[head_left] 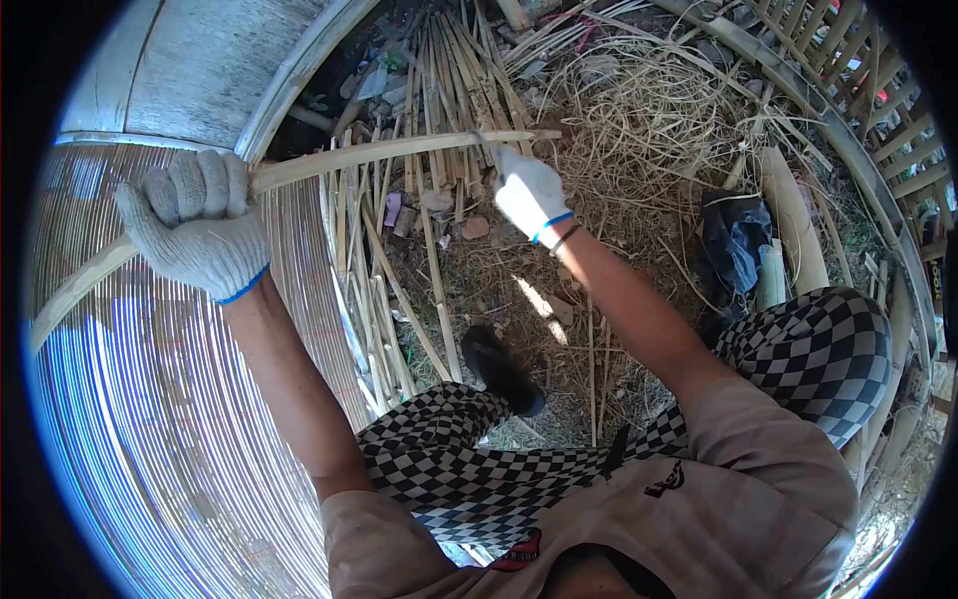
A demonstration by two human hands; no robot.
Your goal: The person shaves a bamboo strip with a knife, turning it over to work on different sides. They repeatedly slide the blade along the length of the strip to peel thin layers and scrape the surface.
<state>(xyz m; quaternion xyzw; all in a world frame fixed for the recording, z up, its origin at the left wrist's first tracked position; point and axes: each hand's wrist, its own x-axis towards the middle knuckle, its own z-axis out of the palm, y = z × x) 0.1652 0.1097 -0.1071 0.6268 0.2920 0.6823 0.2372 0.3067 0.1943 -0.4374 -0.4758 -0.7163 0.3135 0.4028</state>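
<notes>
My left hand (200, 225), in a knitted glove with a blue cuff, is closed around a long pale bamboo strip (364, 155). The strip runs from the lower left, through my fist, to a tapered tip on the right. My right hand (531, 195), also gloved, is closed on a knife (487, 146). Its dark, blurred blade crosses the strip near the tip and seems to touch it. The knife's handle is hidden in my glove.
Cut bamboo sticks (449, 90) lie in a bundle ahead. A heap of thin shavings (649, 130) covers the ground at right. A slatted bamboo screen (190, 429) stands at left. A black plastic bag (735, 240) lies near my knee.
</notes>
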